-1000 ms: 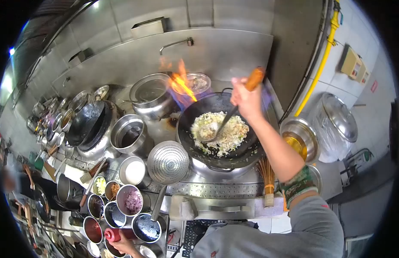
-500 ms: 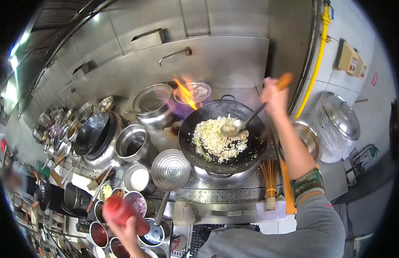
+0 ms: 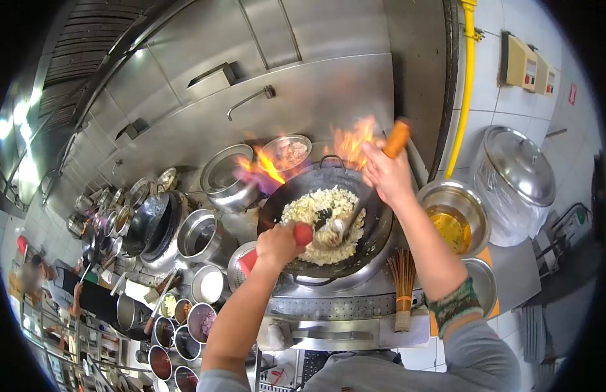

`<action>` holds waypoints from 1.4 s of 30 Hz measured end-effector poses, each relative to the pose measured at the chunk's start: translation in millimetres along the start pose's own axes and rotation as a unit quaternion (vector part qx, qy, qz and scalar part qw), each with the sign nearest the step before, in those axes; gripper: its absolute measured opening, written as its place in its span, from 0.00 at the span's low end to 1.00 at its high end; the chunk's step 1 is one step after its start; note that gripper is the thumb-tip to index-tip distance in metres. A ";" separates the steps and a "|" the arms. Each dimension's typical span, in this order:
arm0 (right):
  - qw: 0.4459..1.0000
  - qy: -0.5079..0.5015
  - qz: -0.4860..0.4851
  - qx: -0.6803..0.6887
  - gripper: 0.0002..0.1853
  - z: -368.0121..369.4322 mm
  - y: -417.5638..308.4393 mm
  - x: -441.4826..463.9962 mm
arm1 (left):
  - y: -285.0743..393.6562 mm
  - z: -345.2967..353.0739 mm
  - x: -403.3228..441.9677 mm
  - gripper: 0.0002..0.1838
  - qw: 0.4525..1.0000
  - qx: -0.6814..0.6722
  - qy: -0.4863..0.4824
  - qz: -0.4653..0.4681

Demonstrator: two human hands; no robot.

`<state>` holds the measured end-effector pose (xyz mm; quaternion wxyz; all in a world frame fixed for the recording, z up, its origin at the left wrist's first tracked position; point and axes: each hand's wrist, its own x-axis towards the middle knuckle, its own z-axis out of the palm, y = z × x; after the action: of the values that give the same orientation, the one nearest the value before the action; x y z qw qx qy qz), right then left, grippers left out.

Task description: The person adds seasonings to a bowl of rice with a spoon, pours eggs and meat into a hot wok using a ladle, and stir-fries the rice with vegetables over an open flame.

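Note:
A black wok [image 3: 375,225] on the stove holds pale chopped food [image 3: 309,208] that looks like fried rice with bits of green. My right hand [image 3: 389,175] is closed round the wooden handle of a steel ladle [image 3: 350,219], whose bowl rests in the food. Over the wok's near left edge, my left hand [image 3: 278,247] grips a red container [image 3: 303,233], held tilted on its side. My fingers cover its middle, so its exact kind is hidden. Flames [image 3: 356,140] rise behind the wok.
Pots and a lidded pan [image 3: 228,166] stand at left. Seasoning tins [image 3: 201,321] crowd the lower left. A strainer [image 3: 239,264] lies beside the wok. A bamboo brush [image 3: 403,287], an oil bowl [image 3: 454,219] and a lidded bin [image 3: 515,170] are at right. A person [image 3: 61,287] stands far left.
My left hand has brought the red container from above the tins to over the wok. The ladle has shifted left and lower in the food. Flames behind the wok are larger.

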<state>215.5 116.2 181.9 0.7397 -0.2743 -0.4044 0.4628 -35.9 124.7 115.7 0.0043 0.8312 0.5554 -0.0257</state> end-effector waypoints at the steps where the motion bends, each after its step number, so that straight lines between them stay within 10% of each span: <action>1: 1.000 -0.003 -0.014 -0.015 0.18 -3.0 -8.9 -15.7 | 6.1 4.4 14.0 0.24 1.000 0.027 -0.009 0.002; 8: 0.996 0.032 -0.081 0.005 0.16 -25.8 -23.3 -57.3 | -29.9 30.5 56.8 0.15 0.991 0.047 0.045 -0.118; 11: 0.987 0.106 -0.124 -0.011 0.16 -19.5 -48.6 -55.2 | -57.5 13.9 1.9 0.34 0.988 -0.025 0.063 -0.139; 15: 0.978 0.100 -0.177 -0.036 0.16 -18.1 -42.9 -38.2 | -98.9 -4.6 -114.4 0.37 0.895 -0.308 0.257 -0.196; 19: 0.977 -0.037 -0.180 -0.111 0.11 -34.1 60.7 22.0 | -154.4 14.6 -247.4 0.38 0.810 -0.265 0.413 -0.322; 21: 0.972 0.131 -0.055 -0.187 0.07 4.6 41.1 35.7 | -159.5 19.3 -302.9 0.39 0.768 -0.260 0.433 -0.395; 25: 0.985 0.147 -0.094 0.004 0.08 9.6 38.4 55.1 | -176.7 87.4 -377.6 0.37 0.700 -0.174 0.518 -0.460; 28: 0.988 -0.078 -0.118 -0.063 0.09 -29.1 122.0 108.2 | -174.7 126.5 -390.9 0.37 0.630 -0.225 0.507 -0.542; 32: 0.988 0.070 0.046 -0.128 0.10 52.5 48.3 104.9 | -178.0 181.2 -395.1 0.41 0.640 -0.176 0.483 -0.572; 33: 0.944 -0.068 -0.125 -0.298 0.15 -44.0 57.0 158.8 | -171.4 173.2 -392.7 0.41 0.636 -0.135 0.491 -0.580; 34: 0.962 -0.173 0.080 -0.197 0.21 -97.8 14.1 182.0 | -157.4 143.9 -384.9 0.39 0.636 0.025 0.481 -0.603; 36: 0.986 0.131 0.001 -0.102 0.20 7.4 -2.1 70.2 | -126.6 89.2 -342.2 0.33 0.654 -0.161 0.548 -0.497; 39: 0.925 0.030 -0.088 -0.368 0.19 -30.7 64.6 75.1 | -50.1 74.8 -227.6 0.35 0.814 -0.296 0.469 -0.173; 42: 0.953 0.005 -0.091 -0.288 0.18 -38.8 70.0 113.3 | 18.0 108.7 -129.8 0.38 0.881 -0.290 0.371 0.049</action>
<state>243.8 247.2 146.0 0.6701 -0.4405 -0.5399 0.2558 -72.9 -5.8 12.9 0.0401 0.7676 0.4579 0.4466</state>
